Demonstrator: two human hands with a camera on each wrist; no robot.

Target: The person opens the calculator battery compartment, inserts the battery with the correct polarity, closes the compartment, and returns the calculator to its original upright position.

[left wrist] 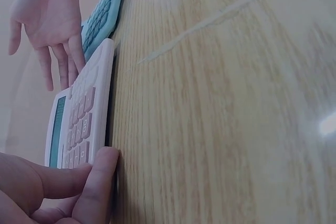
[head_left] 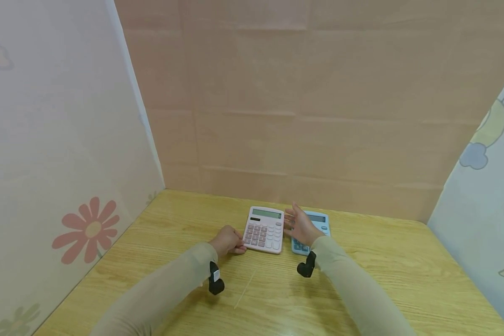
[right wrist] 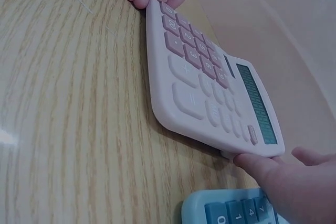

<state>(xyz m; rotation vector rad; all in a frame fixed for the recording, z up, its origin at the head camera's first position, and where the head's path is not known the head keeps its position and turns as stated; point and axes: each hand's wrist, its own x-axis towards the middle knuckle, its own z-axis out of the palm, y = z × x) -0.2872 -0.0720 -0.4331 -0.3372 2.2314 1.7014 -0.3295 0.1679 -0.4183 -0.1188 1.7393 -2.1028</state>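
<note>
A pale pink calculator (head_left: 263,230) lies on the wooden table, its green display at the far end. My left hand (head_left: 227,240) pinches its near left corner, thumb on top at the keys in the left wrist view. On the other side, my right hand (head_left: 303,227) has its fingers extended and its palm turned toward the pink calculator, fingertips right at the far right edge. Beneath and beside that hand lies a light blue calculator (right wrist: 195,205), partly hidden by the hand and wrist in the head view.
The wooden table (head_left: 185,224) has a pale streak (head_left: 244,290) on its surface near the front. A tan paper-like backdrop (head_left: 302,102) rises behind it. Light panels with printed flowers and shapes stand at left (head_left: 67,140) and right (head_left: 479,205).
</note>
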